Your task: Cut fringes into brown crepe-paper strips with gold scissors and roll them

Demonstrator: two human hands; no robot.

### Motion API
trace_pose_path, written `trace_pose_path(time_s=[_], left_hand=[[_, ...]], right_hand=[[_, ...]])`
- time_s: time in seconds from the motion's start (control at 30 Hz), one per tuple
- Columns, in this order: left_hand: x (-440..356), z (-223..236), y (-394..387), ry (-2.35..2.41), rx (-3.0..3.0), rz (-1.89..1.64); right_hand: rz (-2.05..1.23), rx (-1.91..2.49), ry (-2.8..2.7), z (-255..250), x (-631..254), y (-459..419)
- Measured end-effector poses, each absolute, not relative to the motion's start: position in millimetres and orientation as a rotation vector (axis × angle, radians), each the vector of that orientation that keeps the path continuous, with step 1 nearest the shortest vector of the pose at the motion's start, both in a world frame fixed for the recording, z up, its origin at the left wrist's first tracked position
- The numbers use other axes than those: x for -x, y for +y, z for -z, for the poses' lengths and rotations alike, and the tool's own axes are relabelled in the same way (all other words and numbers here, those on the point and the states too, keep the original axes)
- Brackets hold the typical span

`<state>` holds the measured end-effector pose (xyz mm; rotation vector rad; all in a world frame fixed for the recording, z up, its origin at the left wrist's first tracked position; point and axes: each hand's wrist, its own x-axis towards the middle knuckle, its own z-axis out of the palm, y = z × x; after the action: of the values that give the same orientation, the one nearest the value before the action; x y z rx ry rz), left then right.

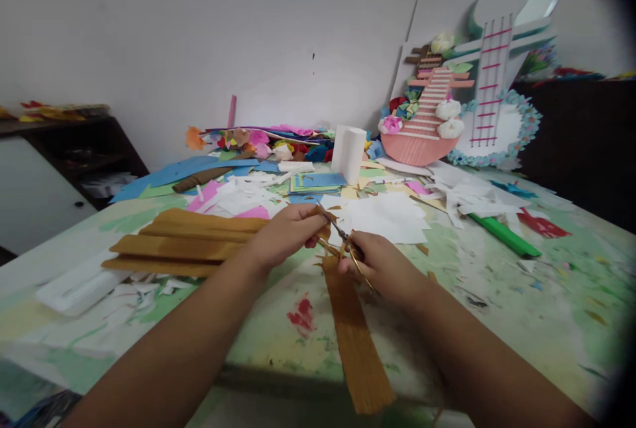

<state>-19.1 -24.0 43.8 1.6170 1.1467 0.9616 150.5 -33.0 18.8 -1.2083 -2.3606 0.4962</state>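
My right hand (380, 262) is closed round the handles of a pair of gold-handled scissors (340, 232), whose blades point up and to the left. Close by, my left hand (291, 232) pinches a small piece of brown crepe paper (325, 224) right at the blades. A long strip of brown crepe paper (355, 335) hangs from under the scissors past the table's front edge. Left of my left hand lies a folded sheet of brown crepe paper (183, 242) with wavy pleats. My fingers partly hide the cut end of the strip.
White paper sheets (382, 216) and scraps cover the table's middle. A white paper roll (348, 153) stands behind them. Paper flowers (258, 140) line the wall. Decorated cardboard instruments (422, 126) lean at the back right. A green roll (504, 236) lies right; a white container (82, 285) left.
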Motion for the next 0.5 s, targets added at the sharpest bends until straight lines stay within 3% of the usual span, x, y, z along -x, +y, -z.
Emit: trace_pose_path(time_s=[0.5], left_hand=[[26.4, -43.2, -20.3, 1.237, -1.491, -0.920]], right_hand=[[-0.355, 1.278, -2.428, -16.6, -151.6, -28.3]])
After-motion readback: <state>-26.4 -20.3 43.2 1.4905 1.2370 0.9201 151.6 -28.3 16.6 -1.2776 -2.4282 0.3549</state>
